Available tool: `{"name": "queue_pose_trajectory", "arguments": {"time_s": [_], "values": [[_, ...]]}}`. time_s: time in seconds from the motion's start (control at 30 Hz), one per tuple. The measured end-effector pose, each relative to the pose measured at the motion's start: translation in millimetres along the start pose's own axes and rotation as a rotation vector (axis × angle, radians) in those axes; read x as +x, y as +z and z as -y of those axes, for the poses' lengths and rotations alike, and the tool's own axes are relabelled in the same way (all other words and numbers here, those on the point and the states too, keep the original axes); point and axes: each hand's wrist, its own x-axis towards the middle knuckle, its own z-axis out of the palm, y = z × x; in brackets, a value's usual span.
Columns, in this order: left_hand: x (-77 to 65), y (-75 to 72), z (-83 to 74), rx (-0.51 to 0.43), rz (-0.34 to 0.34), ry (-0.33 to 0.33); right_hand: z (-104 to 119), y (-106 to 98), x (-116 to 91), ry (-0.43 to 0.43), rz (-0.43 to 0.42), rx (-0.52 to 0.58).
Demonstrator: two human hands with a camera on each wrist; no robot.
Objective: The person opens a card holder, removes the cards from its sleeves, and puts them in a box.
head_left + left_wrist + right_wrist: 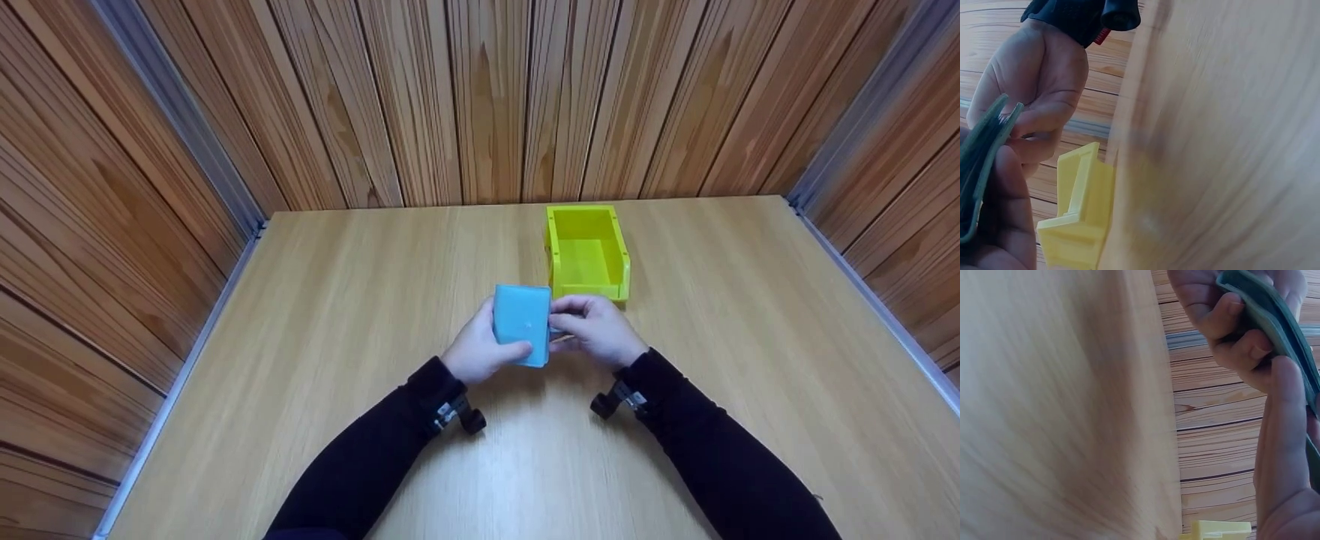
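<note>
A small light-blue folding wallet is held up over the table, its broad face towards the head camera. My left hand grips it from the left, with the thumb lying across the lower part of the face. At the right edge, my right hand pinches it between thumb and fingers. The left wrist view shows the wallet edge-on, its two covers slightly parted with darker layers between. In the right wrist view, left-hand fingertips bend around the wallet's cover; the right hand's grip is partly hidden at the frame edge.
Beyond the right hand, a yellow-green open-front bin stands on the wooden table near the back wall. Wood-plank walls enclose the back and both sides. Each wrist carries a small black camera on a dark sleeve.
</note>
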Motion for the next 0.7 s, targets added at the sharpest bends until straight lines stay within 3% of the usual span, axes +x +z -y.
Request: {"name": "queue_pose_trajectory", "arguments": {"time_s": [0.1,0.2,0.33,0.43,0.57,0.7], "values": [[-1.2,-0.3,-3.3,0.063,-0.022,0.043,1.5,2.1,-0.8,0.01,-0.039,-0.015],[-3.0,-0.8,-8.7,0.175,-0.065,0.132,3.3,4.5,-1.8,0.016,-0.073,-0.027],[-6.2,-1.5,-19.1,0.445,-0.119,0.292,4.9,7.4,-2.9,0.01,-0.087,-0.034],[-9.2,-2.6,-26.2,0.669,-0.117,0.384,4.4,8.5,-2.6,0.005,-0.079,-0.037],[-12.7,-2.4,-30.3,0.858,-0.048,0.408,3.0,8.6,-1.8,0.012,-0.068,-0.072],[-13.4,0.3,-27.7,0.925,0.033,0.381,1.2,8.5,-0.2,0.038,-0.065,-0.137]]}}
